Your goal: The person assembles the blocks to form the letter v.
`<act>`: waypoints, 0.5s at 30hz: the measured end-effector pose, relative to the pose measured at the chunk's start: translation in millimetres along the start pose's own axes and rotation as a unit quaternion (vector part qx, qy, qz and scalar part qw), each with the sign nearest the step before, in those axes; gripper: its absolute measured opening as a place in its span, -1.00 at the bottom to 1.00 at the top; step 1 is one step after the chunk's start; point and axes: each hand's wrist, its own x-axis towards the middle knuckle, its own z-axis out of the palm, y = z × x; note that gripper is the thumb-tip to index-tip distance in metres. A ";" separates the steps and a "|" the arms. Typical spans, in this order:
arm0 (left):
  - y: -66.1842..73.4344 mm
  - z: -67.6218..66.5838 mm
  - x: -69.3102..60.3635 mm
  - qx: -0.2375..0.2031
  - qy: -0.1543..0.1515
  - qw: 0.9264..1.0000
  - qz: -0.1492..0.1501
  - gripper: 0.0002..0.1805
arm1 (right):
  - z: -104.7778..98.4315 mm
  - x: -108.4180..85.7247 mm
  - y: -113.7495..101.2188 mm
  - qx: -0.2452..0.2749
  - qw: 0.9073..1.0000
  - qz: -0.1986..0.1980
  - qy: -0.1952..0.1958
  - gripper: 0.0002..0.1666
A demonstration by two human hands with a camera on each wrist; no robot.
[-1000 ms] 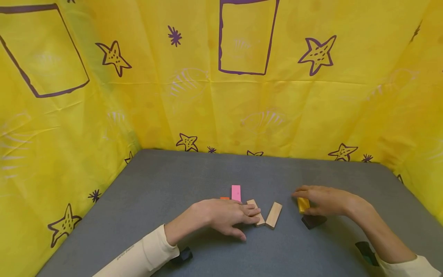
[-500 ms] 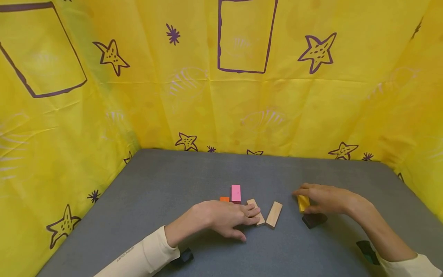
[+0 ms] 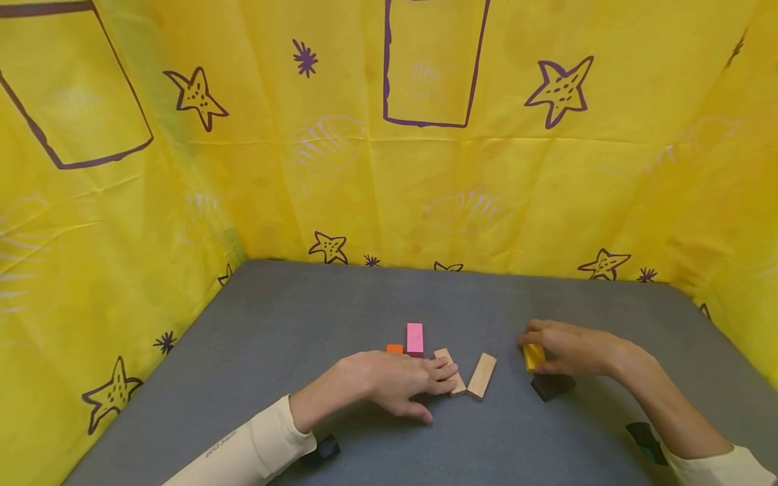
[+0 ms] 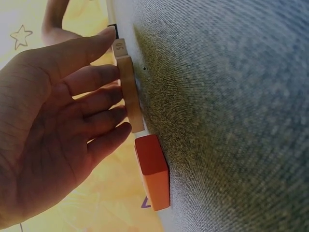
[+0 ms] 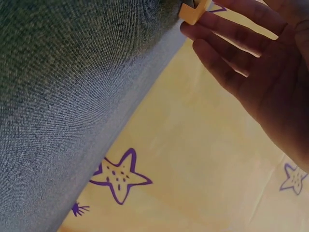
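- The pink block [image 3: 415, 337] lies on the grey table [image 3: 304, 304] and serves as the landmark; the orange block [image 3: 394, 349] is just left of it, partly hidden by the left hand [image 3: 398, 381].
- Nearer the person and right of the pink block, two plain wooden blocks form a V, their near ends meeting or almost so: the left wooden block [image 3: 458, 389] and the right wooden block [image 3: 482, 376].
- The left hand's fingers lie extended on the left wooden block, thumb away from it, grasping nothing. Light, flat pressure seems best here; a hard push could skew the V.
- Well right of the pink block, the right hand [image 3: 574, 347] pinches the yellow block [image 3: 534, 358] between thumb and fingers.
- The black block [image 3: 553, 386] sits under that hand, farther right of the pink block and close by the yellow one; whether they touch, I cannot tell.
- To handle the yellow block well, the thumb should probably keep clear of the black one, and the grip should stay square on opposite faces so it does not twist.
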 end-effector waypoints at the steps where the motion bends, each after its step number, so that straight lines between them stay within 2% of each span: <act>1: 0.0 0.0 -0.1 0.000 0.000 1.000 0.000 -0.26 | 0.2 0.3 -0.3 -0.002 1.000 -0.003 0.003 -0.50; 8: 0.6 1.2 -0.8 0.006 0.002 1.000 0.000 -0.27 | 0.8 3.5 -2.7 -0.010 1.000 -0.015 0.022 -0.60; 15: 1.2 1.3 -0.8 0.009 0.004 1.000 -0.002 -0.27 | -0.2 5.2 -2.0 0.013 1.000 -0.017 0.022 -0.66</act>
